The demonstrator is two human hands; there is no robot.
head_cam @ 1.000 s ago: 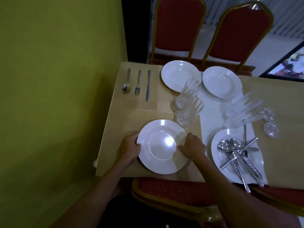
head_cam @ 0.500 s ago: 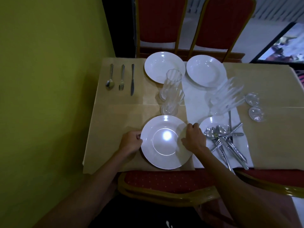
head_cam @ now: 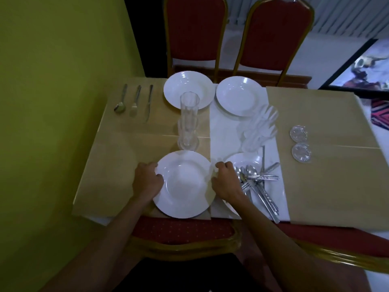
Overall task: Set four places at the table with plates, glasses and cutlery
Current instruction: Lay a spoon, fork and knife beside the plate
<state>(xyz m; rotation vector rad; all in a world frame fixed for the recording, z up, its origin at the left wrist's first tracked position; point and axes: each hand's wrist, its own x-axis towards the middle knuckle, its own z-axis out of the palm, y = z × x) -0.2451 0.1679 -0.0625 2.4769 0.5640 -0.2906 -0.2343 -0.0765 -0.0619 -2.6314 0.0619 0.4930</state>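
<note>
A white plate (head_cam: 185, 186) lies at the near left of the table. My left hand (head_cam: 147, 180) grips its left rim and my right hand (head_cam: 225, 182) holds its right rim. To its right a second plate (head_cam: 244, 161) carries a heap of loose cutlery (head_cam: 259, 186). Two more white plates (head_cam: 188, 88) (head_cam: 239, 95) sit at the far edge. Stacked clear glasses (head_cam: 188, 121) stand in the middle; other glasses (head_cam: 259, 127) to the right are blurred. At the far left lie a spoon (head_cam: 120, 102), a fork (head_cam: 135, 100) and a knife (head_cam: 149, 102).
Two small glass coasters (head_cam: 298, 133) (head_cam: 301, 152) lie on the right half of the tan table (head_cam: 328, 175). Two red chairs (head_cam: 194, 30) (head_cam: 275, 34) stand behind the table, another chair (head_cam: 185, 234) right below me. A green wall (head_cam: 52, 102) borders the left.
The view has shifted and tilted. Both hands stay on the near plate's rim, and the plate has kept its spot on the table.
</note>
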